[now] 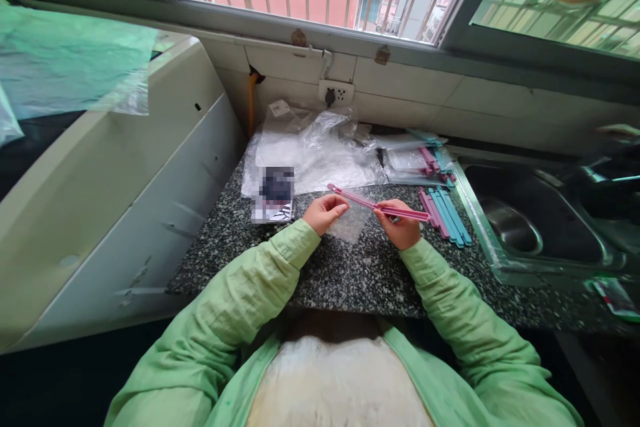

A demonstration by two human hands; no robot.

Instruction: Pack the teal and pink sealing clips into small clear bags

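At the speckled granite counter (350, 280) a person in pale green sleeves works with both hands held just above the stone. The left hand (324, 212) pinches the top edge of a small clear plastic bag (353, 221), thumb and fingers closed on it, while the right hand (400, 223) is closed around a long pink sealing clip (373, 203) that runs across the bag's top from far left to near right, its right end poking out past the knuckles. The bag hangs between the two hands, its lower edge close to the counter; whether it touches the stone I cannot tell. Just right of the right hand lies a row of loose pink and blue clips (446, 215), side by side, near the rim of the steel sink (530, 227). Further back sits a heap of crumpled clear plastic wrapping (320, 150), and right of it more bagged clips (423, 159) against the wall. A small printed card (274, 195) lies left of the left hand.
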